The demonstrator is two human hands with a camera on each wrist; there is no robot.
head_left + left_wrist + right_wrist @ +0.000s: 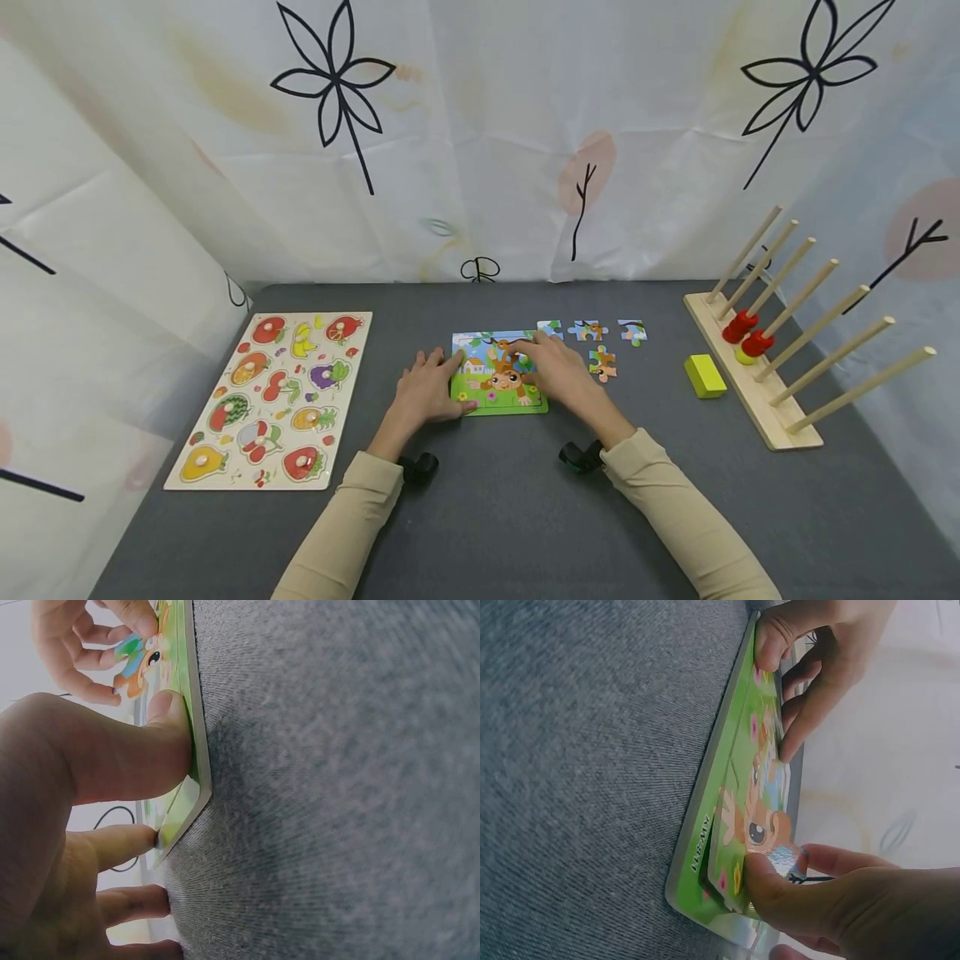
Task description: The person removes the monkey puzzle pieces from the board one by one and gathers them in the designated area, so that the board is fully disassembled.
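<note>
A jigsaw board (495, 408) with a cartoon monkey on green grass lies in front of me, largely filled. My left hand (427, 387) rests at its left edge, fingers fairly straight; the thumb presses the front rim and the index finger touches the left side, as the left wrist view shows. Over the board's right part, my right hand (558, 367) pinches a puzzle piece (784, 859) between thumb and fingers. Under that thumb, a flowered corner piece (731, 862) sits tilted, with a dark gap along the frame. Part of the picture is hidden by the right hand.
Several loose puzzle pieces (590, 330) lie behind and right of the board. At left is a fruit peg board (348, 400). A yellow block (705, 377) and a wooden rack (776, 412) with upright pegs and red beads stand at right. A patterned cloth hangs behind.
</note>
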